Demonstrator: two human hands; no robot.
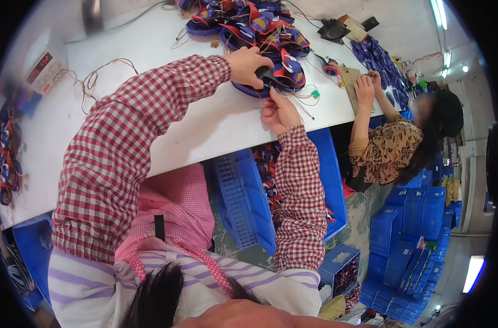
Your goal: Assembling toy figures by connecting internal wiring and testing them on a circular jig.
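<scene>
In front of me on the white table (189, 128) lies a rounded blue-purple and red piece with thin wires (293, 76), at the near edge of a pile of similar pieces (243, 22). My left hand (246, 64) reaches over its left side, thumb and fingers closed around its dark upper part. On the near side my right hand (282, 112) pinches at the edge of the same piece, fingers curled. Whatever tiny part sits between those fingertips is too small to make out. Loose wires with a small green board (315, 94) trail to the right.
A box with a red display (44, 68) stands at the left, wires (98, 76) running from it. On the right a co-worker (394, 145) handles something over a brown board (352, 87). A blue crate (243, 197) with more pieces sits below the table edge; stacked blue crates (407, 229) stand behind.
</scene>
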